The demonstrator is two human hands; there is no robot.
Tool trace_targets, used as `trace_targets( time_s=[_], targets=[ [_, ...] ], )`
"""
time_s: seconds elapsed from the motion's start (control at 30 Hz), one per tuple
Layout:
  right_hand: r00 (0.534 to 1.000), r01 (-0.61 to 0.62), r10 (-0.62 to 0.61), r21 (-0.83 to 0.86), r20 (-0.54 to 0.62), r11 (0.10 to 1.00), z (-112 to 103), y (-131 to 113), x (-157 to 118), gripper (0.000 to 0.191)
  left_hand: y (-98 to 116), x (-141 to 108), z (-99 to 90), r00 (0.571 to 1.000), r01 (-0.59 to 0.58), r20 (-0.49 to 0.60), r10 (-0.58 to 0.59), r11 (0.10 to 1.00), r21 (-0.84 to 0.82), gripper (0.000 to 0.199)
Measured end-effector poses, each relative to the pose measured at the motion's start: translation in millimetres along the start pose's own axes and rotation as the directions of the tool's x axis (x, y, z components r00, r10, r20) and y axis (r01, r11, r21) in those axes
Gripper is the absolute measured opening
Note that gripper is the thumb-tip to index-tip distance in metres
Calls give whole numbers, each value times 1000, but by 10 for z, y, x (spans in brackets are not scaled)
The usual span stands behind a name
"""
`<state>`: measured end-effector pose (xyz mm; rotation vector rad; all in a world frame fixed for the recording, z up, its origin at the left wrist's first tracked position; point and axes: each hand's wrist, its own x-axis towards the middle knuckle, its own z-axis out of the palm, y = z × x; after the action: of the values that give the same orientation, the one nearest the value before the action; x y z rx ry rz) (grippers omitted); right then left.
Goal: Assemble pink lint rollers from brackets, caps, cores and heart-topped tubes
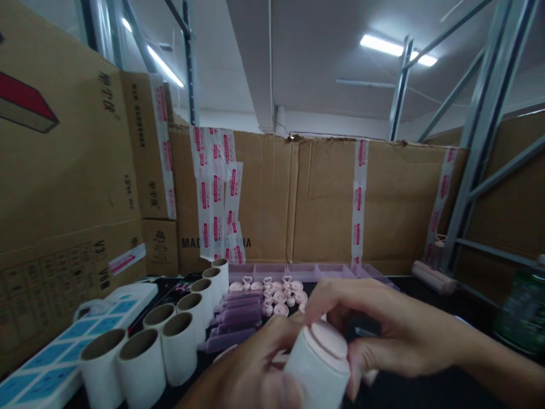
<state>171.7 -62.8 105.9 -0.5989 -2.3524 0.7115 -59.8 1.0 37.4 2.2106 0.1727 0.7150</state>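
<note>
A white paper tube [315,378] with a pale pink cap [327,339] on its upper end is tilted low in the head view. My left hand [259,366], partly blurred, is closed around the tube's side. The fingers and thumb of my right hand [383,318] press at the cap's rim from behind and the right. Whether the cap sits fully in the tube I cannot tell. Just beyond my hands lie small pink round pieces [279,297], a few with heart-shaped loops. Purple translucent packets [236,315] are lined up left of them.
Several open white tubes [179,346] stand in rows at the left, beside a white power strip [51,369] with blue sockets. A purple divided tray [298,272] lies before the cardboard wall [323,210]. Pink cylinders [434,278] and a green bottle [522,307] are at the right.
</note>
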Motion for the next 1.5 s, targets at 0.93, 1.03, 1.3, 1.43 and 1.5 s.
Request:
trace_targets(
  time_s=[0.93,1.03,1.3,1.43,1.5],
  targets=[
    [986,-42,164,-890,37,454,283,12,85,29,-106,116,214,855,160,-400,330,567,808,31],
    [993,-92,112,-865,-42,493,325,41,109,32,-93,106,195,857,193,-413,307,553,811,31],
    [989,-139,39,-821,-141,554,389,8,211,29,-67,84,137,845,211,-432,314,548,810,28],
    [989,-122,-9,-844,-149,523,391,-5,199,34,-62,94,142,842,237,-454,293,555,798,32],
    [990,-123,-2,-855,-143,503,388,-23,191,34,-59,95,150,842,232,-453,293,560,795,34]
  ],
)
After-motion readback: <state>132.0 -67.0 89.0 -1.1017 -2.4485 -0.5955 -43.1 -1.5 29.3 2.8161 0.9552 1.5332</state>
